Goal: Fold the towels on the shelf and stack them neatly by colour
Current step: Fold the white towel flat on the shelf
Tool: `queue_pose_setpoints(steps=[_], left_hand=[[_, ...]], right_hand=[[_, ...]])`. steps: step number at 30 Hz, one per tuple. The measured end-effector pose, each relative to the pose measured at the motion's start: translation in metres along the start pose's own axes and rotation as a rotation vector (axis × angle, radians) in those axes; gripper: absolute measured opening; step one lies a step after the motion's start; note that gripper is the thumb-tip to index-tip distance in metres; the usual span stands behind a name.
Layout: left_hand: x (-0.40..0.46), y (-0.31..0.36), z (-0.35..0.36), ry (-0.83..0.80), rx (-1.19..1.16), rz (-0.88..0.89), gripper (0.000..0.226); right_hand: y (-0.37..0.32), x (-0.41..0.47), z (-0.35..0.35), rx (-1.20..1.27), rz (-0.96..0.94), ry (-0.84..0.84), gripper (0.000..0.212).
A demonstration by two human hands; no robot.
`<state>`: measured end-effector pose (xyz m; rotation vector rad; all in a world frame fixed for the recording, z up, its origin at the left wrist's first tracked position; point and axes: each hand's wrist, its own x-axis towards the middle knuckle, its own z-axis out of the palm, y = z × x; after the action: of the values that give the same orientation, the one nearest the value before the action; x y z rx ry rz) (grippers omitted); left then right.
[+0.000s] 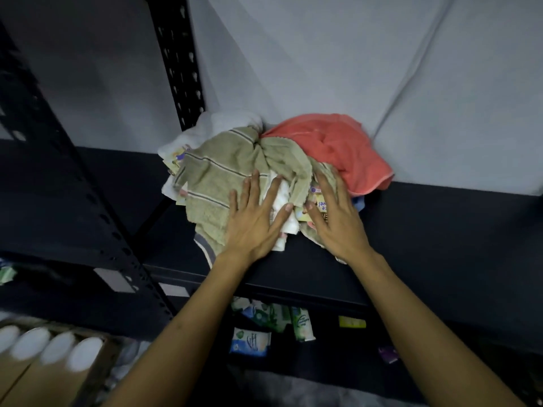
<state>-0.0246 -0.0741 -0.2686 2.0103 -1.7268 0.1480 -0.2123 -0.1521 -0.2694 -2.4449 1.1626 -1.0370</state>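
A crumpled pile of towels lies on the dark shelf (411,230). An olive-green striped towel (217,168) covers the pile's front and left. A coral towel (338,145) sits at the back right, and a white towel (217,121) at the back left. Another white cloth (283,201) shows between my hands. A printed paper label (318,205) lies near it. My left hand (252,221) rests flat with spread fingers on the green and white cloth. My right hand (338,218) lies flat on the pile's right part, fingers straight.
A black perforated upright (179,63) stands behind the pile at the left, another post (97,201) nearer at the left. A pale cloth backdrop (382,69) hangs behind. Below the shelf lie several small packets (251,340). White bottle caps in a carton (55,348) sit at bottom left.
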Motion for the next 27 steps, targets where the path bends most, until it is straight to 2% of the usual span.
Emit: queue_pose_setpoints(steps=[4,8,14,18,22,24,27], left_hand=[[-0.005,0.001,-0.007,-0.017,-0.036,-0.001,0.074],[-0.024,-0.004,-0.013,-0.161,0.071,0.025,0.084],[-0.053,-0.007,-0.029,-0.249,0.069,0.068,0.084],[-0.063,-0.008,-0.036,-0.212,-0.042,0.074,0.085],[-0.067,-0.004,-0.047,-0.143,-0.266,0.036,0.090],[-0.063,-0.006,-0.048,-0.145,-0.332,0.002,0.101],[-0.054,-0.016,-0.041,-0.151,-0.433,-0.006,0.114]], right_hand=[[-0.006,-0.005,-0.006,-0.015,0.003,0.015,0.063],[-0.015,-0.023,-0.015,-0.009,0.049,0.001,0.064],[-0.016,-0.054,-0.027,-0.026,0.117,-0.082,0.073],[-0.025,-0.065,-0.033,0.012,0.129,-0.062,0.074],[-0.037,-0.074,-0.036,-0.086,0.115,-0.063,0.066],[-0.044,-0.081,-0.036,-0.166,0.097,0.005,0.055],[-0.057,-0.090,-0.027,-0.304,0.081,0.205,0.040]])
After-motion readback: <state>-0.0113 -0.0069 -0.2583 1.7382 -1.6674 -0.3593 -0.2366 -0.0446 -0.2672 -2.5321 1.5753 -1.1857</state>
